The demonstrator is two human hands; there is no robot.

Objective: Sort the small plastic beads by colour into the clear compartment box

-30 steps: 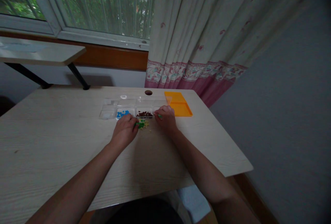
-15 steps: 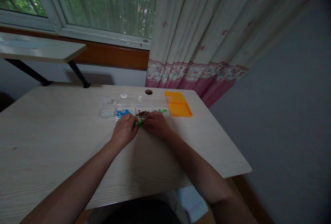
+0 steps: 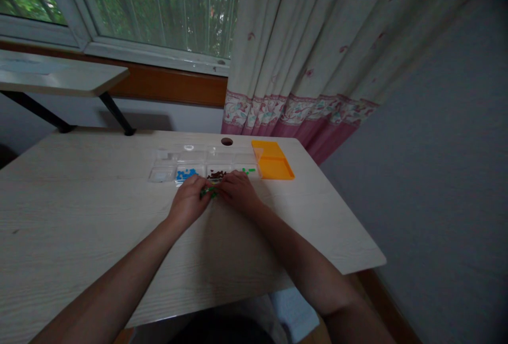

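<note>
A small heap of green and yellowish beads (image 3: pixel 209 192) lies on the pale wooden table (image 3: pixel 79 217), mostly covered by my hands. My left hand (image 3: pixel 189 202) rests just left of the heap, fingers curled and pinched at the green pieces. My right hand (image 3: pixel 238 191) lies over the heap's right side, fingers bent down onto it. Beyond them stands a clear compartment box (image 3: pixel 162 173) with blue beads (image 3: pixel 184 174), dark brown beads (image 3: pixel 216 174) and a few green beads (image 3: pixel 249 170) in separate cells.
An orange lid or tray (image 3: pixel 272 166) lies right of the clear box. A round cable hole (image 3: pixel 227 142) sits near the table's far edge. Behind are a window, a flowered curtain (image 3: pixel 301 69) and a second small table (image 3: pixel 59 77) at the left.
My right hand has come back from the box's green cell to the bead heap, meeting my left hand. The left hand has stayed at the heap.
</note>
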